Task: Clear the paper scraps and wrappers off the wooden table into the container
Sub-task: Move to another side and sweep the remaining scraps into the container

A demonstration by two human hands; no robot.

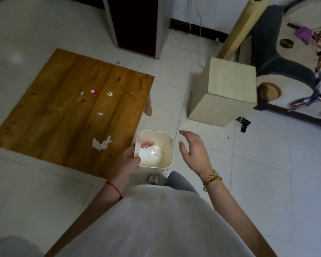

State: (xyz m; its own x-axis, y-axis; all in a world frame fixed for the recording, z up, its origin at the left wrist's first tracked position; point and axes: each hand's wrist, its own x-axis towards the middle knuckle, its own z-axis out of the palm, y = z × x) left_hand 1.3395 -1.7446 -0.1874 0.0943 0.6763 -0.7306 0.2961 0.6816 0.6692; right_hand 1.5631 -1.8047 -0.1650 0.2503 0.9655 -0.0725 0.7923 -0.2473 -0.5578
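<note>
A low wooden table (50, 101) fills the left half of the head view. On it lie a crumpled white paper scrap (101, 143) near the front right corner, a small white scrap (100, 113), another white scrap (110, 94), a red and white wrapper (93, 93) and a tiny clear scrap (82, 93). A cream square container (168, 145) hangs beside the table's right front corner, with a red wrapper and white paper inside. My left hand (127, 162) grips the container's left rim. My right hand (194, 151) hovers just right of the container, fingers spread, holding nothing.
A beige box-shaped stand (224, 89) sits on the tiled floor to the right, with a tall beige post rising from it. A dark cabinet (135, 25) stands behind the table. A sofa (295, 58) with cloths fills the far right. A small black object (244, 124) lies on the floor.
</note>
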